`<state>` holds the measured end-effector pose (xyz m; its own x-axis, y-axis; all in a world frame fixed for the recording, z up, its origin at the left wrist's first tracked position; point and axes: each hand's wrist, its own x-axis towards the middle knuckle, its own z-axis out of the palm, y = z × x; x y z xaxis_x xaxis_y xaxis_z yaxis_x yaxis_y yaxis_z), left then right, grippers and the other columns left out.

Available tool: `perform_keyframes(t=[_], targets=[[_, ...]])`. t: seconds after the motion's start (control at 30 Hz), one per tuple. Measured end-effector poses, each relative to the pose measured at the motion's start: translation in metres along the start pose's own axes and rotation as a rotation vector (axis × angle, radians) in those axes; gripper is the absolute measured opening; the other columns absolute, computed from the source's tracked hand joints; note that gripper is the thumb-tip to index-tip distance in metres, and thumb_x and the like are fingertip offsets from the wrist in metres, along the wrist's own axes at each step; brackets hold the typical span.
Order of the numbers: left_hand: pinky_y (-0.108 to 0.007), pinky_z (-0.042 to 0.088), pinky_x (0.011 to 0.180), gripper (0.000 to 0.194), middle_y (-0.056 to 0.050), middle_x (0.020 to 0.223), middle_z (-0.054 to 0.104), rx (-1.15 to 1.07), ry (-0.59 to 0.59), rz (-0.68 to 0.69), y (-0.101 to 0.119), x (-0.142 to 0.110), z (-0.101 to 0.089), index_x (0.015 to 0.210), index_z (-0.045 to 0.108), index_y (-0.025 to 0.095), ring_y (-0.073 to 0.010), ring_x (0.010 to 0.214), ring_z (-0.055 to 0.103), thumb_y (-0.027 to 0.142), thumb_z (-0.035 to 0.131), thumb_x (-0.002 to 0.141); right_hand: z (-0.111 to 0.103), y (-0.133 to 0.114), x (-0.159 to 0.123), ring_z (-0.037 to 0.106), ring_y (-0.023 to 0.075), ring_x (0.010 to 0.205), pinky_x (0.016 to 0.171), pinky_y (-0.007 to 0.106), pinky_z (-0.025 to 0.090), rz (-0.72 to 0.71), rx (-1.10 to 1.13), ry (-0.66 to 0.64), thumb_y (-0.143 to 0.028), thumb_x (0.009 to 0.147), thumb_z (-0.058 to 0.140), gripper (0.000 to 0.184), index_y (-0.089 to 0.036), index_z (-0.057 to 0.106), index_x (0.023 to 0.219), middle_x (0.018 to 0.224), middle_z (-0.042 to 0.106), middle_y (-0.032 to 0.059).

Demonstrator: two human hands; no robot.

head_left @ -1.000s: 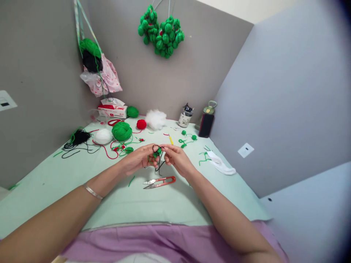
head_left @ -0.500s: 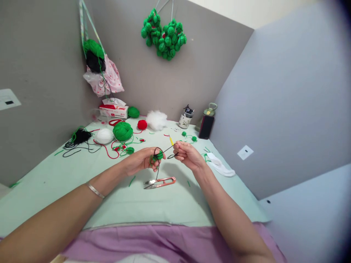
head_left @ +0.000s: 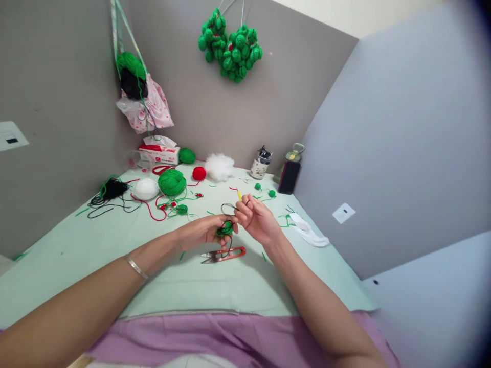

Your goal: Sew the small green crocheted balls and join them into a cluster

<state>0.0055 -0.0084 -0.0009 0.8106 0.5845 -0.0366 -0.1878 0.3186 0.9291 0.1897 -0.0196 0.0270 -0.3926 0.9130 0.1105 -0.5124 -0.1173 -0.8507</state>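
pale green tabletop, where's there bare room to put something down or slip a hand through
Bare: the front strip of the tabletop, between the snips and the purple cloth; also the right front, between the right forearm and the white fabric piece. Crowded: back left, where the black yarn, white ball, large green ball and red ball cluster.
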Motion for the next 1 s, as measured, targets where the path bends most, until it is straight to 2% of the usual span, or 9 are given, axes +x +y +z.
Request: perform_keyframes(t=[0.1, 0.2, 0.27, 0.37, 0.4, 0.5, 0.73, 0.83, 1.0], targets=[[-0.030, 0.048, 0.067, 0.030, -0.004, 0.092, 0.057, 0.065, 0.020, -0.024, -0.006, 0.002, 0.001, 0.098, 0.066, 0.016, -0.0116, 0.067, 0.050, 0.043, 0.057, 0.091, 0.005, 0.006, 0.002, 0.020, 0.0053, 0.044, 0.045, 0.018, 0.030, 0.056, 0.032, -0.038, -0.035, 0.091, 0.062, 0.035, -0.018, 0.043, 0.066, 0.056, 0.028, -0.0082], [-0.030, 0.047, 0.063, 0.033, -0.002, 0.082, 0.055, 0.109, 0.007, -0.057, -0.009, 0.001, 0.001, 0.088, 0.063, 0.015, -0.0119, 0.063, 0.049, 0.047, 0.054, 0.092, -0.007, -0.003, 0.006, 0.016, 0.0045, 0.043, 0.042, 0.016, 0.023, 0.085, 0.039, 0.044, -0.027, 0.094, 0.057, 0.032, -0.018, 0.043, 0.066, 0.055, 0.027, -0.0084], [-0.030, 0.046, 0.063, 0.034, 0.000, 0.072, 0.051, 0.130, -0.041, -0.079, -0.008, -0.002, 0.002, 0.082, 0.060, 0.016, -0.0130, 0.060, 0.050, 0.047, 0.051, 0.093, -0.029, -0.022, 0.005, 0.015, 0.0046, 0.042, 0.040, 0.015, 0.023, 0.038, 0.073, 0.185, -0.020, 0.095, 0.052, 0.031, -0.018, 0.040, 0.067, 0.055, 0.024, -0.0093], [-0.029, 0.045, 0.064, 0.033, 0.000, 0.068, 0.049, 0.172, -0.073, -0.102, -0.005, -0.006, 0.002, 0.079, 0.060, 0.017, -0.0136, 0.059, 0.049, 0.044, 0.048, 0.094, -0.072, -0.057, -0.001, 0.013, 0.0049, 0.040, 0.038, 0.014, 0.022, -0.221, 0.126, 0.451, -0.014, 0.098, 0.044, 0.033, -0.020, 0.033, 0.067, 0.054, 0.021, -0.0099], [-0.029, 0.044, 0.063, 0.033, 0.000, 0.067, 0.049, 0.184, -0.066, -0.111, -0.003, -0.007, 0.002, 0.078, 0.059, 0.017, -0.0136, 0.058, 0.049, 0.043, 0.047, 0.094, -0.085, -0.066, -0.003, 0.015, 0.0048, 0.039, 0.037, 0.014, 0.023, -0.274, 0.120, 0.499, -0.015, 0.099, 0.043, 0.034, -0.020, 0.033, 0.067, 0.054, 0.022, -0.0097], [-0.027, 0.042, 0.059, 0.033, 0.001, 0.065, 0.045, 0.209, -0.055, -0.136, 0.002, -0.008, -0.001, 0.076, 0.058, 0.017, -0.0133, 0.056, 0.045, 0.042, 0.046, 0.094, -0.111, -0.076, -0.006, 0.017, 0.0051, 0.038, 0.036, 0.015, 0.022, -0.294, 0.104, 0.593, -0.016, 0.101, 0.037, 0.034, -0.020, 0.033, 0.067, 0.054, 0.023, -0.0092], [-0.026, 0.045, 0.062, 0.032, 0.000, 0.068, 0.047, 0.241, -0.035, -0.083, 0.011, -0.009, -0.008, 0.074, 0.059, 0.017, -0.0134, 0.060, 0.043, 0.041, 0.047, 0.092, -0.125, -0.070, -0.002, 0.017, 0.0053, 0.037, 0.035, 0.016, 0.023, -0.297, 0.117, 0.657, -0.014, 0.099, 0.037, 0.034, -0.021, 0.031, 0.066, 0.052, 0.023, -0.0093], [-0.025, 0.043, 0.061, 0.031, -0.001, 0.074, 0.050, 0.251, -0.048, -0.045, 0.009, -0.009, -0.011, 0.076, 0.059, 0.017, -0.0137, 0.063, 0.045, 0.040, 0.047, 0.093, -0.129, -0.071, -0.002, 0.017, 0.0053, 0.037, 0.036, 0.015, 0.024, -0.295, 0.116, 0.666, -0.014, 0.099, 0.036, 0.034, -0.021, 0.031, 0.066, 0.051, 0.025, -0.0092], [-0.024, 0.042, 0.061, 0.031, -0.004, 0.079, 0.054, 0.241, -0.027, -0.062, 0.002, -0.006, -0.017, 0.080, 0.062, 0.016, -0.0139, 0.067, 0.049, 0.040, 0.047, 0.093, -0.135, -0.070, -0.003, 0.017, 0.0053, 0.036, 0.036, 0.016, 0.023, -0.282, 0.116, 0.675, -0.011, 0.100, 0.031, 0.036, -0.021, 0.029, 0.065, 0.050, 0.024, -0.0092]])
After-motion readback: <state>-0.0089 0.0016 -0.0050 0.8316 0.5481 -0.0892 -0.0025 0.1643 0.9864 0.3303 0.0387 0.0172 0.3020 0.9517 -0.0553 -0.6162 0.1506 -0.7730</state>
